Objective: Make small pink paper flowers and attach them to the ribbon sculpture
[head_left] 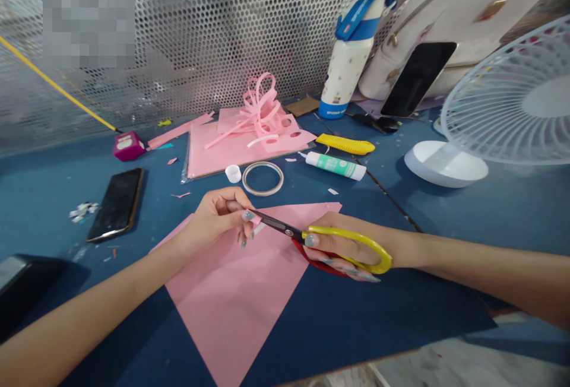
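My left hand (228, 213) pinches a small piece of pink paper (255, 216) between thumb and fingers. Wrapped through the yellow and red handles, my right hand (342, 241) holds a pair of scissors (285, 230). The dark blades point left and their tips reach the pink piece at my left fingertips. The blades look nearly closed; whether they touch the paper is hard to tell. Below both hands a large sheet of pink paper (240, 304) lies on the blue table, one corner toward me.
Beyond my hands are a tape roll (262, 193), a glue tube (336, 165), a yellow cutter (346, 144) and curled pink strips (262, 108). A phone (116, 204) lies left. At right stand a fan (512, 96) and a bottle (350, 60).
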A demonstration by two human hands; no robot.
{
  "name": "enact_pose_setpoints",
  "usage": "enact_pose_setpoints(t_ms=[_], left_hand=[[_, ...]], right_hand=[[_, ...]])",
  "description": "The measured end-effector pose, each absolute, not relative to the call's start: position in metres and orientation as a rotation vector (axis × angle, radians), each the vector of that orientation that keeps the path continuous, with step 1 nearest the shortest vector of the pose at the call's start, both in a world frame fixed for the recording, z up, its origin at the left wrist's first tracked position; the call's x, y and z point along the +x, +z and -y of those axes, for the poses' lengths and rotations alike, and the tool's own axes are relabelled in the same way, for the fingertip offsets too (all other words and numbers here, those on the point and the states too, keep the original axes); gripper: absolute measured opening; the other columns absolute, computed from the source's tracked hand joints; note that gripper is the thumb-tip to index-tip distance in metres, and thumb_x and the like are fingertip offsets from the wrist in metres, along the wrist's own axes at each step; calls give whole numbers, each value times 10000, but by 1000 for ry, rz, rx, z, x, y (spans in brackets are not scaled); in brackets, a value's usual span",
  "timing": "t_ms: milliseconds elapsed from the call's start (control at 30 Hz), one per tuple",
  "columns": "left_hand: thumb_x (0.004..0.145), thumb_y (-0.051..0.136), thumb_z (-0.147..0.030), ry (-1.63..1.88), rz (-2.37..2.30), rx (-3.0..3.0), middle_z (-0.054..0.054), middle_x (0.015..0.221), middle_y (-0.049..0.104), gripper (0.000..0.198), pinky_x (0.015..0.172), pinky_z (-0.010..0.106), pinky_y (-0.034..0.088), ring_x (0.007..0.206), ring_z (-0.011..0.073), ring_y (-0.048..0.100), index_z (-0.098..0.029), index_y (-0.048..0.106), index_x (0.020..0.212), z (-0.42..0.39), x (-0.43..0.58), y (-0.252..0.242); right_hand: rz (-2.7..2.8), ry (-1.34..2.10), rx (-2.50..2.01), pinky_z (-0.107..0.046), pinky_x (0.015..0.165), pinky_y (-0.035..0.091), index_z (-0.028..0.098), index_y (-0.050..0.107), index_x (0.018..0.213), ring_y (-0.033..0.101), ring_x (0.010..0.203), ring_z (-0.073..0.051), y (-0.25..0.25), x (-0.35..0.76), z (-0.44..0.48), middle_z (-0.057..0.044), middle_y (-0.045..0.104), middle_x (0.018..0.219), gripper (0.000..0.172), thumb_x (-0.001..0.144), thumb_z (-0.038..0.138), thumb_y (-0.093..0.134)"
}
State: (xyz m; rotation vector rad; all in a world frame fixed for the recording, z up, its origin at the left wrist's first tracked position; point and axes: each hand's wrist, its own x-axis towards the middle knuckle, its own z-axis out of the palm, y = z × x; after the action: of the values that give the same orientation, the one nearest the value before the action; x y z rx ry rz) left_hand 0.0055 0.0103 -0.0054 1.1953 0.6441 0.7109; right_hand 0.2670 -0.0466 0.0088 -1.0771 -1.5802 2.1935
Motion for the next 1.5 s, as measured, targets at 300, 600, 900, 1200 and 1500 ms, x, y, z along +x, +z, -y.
enact_pose_setpoints(t_ms=[300,600,900,1200,1500], left_hand=[[832,836,-246,741,-555,1226,14,583,737,212,386,183,542,458,142,686,-137,663,775,-8,8,-6],[850,811,-199,730,-531,1216,23,596,736,137,399,178,560,488,139,690,-124,706,807,1,12,-7],[817,842,-201,780,-568,1253,36,634,739,172,432,196,584,518,144,696,-118,691,819,4,12,-5],[825,841,-231,753,-548,1228,36,653,738,190,452,199,591,536,148,706,-122,686,841,4,11,-9],[813,852,-232,751,-568,1214,39,653,748,192,443,197,584,536,150,708,-124,695,830,4,11,-10]], right_hand=[[1680,2237,-786,-188,411,484,161,521,771,494,424,-58,7,270,49,44,516,612,694,887,842,448],[1702,2202,-791,-198,403,478,180,495,731,450,425,-64,18,268,54,66,462,564,713,826,887,479],[1677,2155,-813,-167,406,374,187,456,752,427,442,-57,13,270,57,61,466,586,693,846,874,468],[1564,2209,-818,-148,366,396,186,459,726,392,425,-47,9,268,59,71,442,577,639,873,804,534],[1546,2199,-828,-146,362,396,189,450,692,398,394,-46,10,268,61,75,435,540,614,916,755,520]])
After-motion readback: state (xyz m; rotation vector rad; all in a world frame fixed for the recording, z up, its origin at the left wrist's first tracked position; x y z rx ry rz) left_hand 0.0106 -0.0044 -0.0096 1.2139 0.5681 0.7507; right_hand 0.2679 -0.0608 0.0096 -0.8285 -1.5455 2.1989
